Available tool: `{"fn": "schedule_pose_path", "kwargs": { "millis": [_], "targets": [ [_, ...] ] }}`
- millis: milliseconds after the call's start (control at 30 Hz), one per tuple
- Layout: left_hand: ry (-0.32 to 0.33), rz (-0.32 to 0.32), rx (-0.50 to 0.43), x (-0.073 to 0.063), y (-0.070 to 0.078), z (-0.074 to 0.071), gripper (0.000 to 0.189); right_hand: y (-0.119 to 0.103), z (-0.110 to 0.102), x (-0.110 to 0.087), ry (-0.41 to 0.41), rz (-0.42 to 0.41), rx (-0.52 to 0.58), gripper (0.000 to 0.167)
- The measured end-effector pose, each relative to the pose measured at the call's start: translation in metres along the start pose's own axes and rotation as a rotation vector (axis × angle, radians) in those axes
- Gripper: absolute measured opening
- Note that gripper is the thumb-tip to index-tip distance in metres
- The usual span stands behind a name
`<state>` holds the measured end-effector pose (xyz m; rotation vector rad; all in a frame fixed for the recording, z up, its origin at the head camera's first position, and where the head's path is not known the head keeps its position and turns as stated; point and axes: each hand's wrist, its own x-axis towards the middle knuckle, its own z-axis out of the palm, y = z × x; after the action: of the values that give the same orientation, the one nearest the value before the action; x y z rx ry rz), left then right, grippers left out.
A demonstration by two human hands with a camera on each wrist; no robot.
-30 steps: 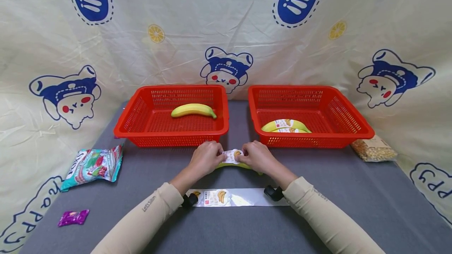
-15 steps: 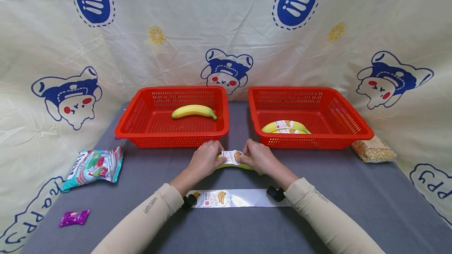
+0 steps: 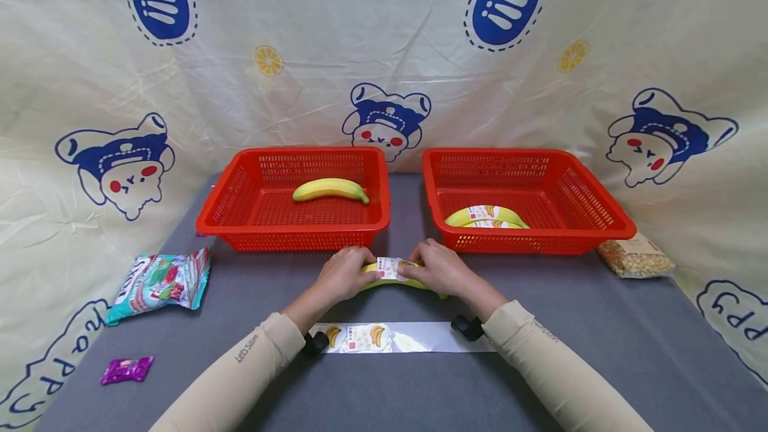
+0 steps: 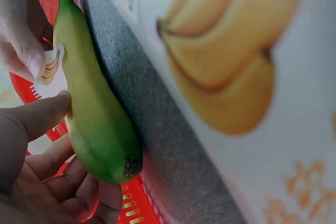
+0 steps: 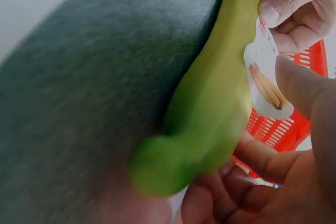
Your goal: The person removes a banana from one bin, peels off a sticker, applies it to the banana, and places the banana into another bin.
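Observation:
Mid-table in the head view, a yellow-green banana (image 3: 384,283) lies crosswise between both hands, with a white banana-picture label (image 3: 389,268) on its upper side. My left hand (image 3: 347,273) grips its left part, thumb on the peel and fingers behind in the left wrist view. On the other side my right hand (image 3: 443,268) holds the banana, its thumb pressing the label (image 5: 268,90), whose edge stands off the peel in the right wrist view. Nearer the body, a shiny label strip (image 3: 420,337) lies on the table, bearing printed banana labels at its left.
Behind the hands stand two red baskets: the left one (image 3: 288,227) holds a banana (image 3: 330,189), the right one (image 3: 576,232) holds labelled bananas (image 3: 486,215). A teal snack bag (image 3: 162,282) and purple packet (image 3: 127,371) lie left; a grain bag (image 3: 636,257) lies right.
My left hand has shifted slightly left and down along the banana, off the label's left end, so more of the label shows. My right hand stays at the label's right end.

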<state>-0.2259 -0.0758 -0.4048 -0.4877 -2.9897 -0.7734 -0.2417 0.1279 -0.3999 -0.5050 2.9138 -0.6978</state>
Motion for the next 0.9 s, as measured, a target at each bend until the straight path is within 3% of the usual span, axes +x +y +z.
{"fn": "schedule_pose_path", "kwargs": {
  "millis": [167,400,533,700,900],
  "targets": [
    [0.003,0.005,0.006,-0.002,0.001,0.001,0.025,-0.002,0.001,0.009,-0.033,0.032,-0.061,0.032],
    [0.018,0.002,0.007,-0.004,0.001,0.0,0.024,0.003,-0.007,0.013,-0.105,0.035,0.037,0.016],
    [0.018,-0.001,0.014,-0.004,0.001,0.001,0.024,0.001,-0.005,0.014,-0.11,0.045,0.028,0.028],
    [0.015,0.003,0.015,-0.005,0.002,0.001,0.024,-0.004,0.003,0.014,-0.075,0.057,-0.086,0.045],
    [0.017,0.003,0.024,-0.005,0.002,0.0,0.025,-0.003,0.004,0.013,-0.058,-0.023,-0.179,0.046]
  ]
}}
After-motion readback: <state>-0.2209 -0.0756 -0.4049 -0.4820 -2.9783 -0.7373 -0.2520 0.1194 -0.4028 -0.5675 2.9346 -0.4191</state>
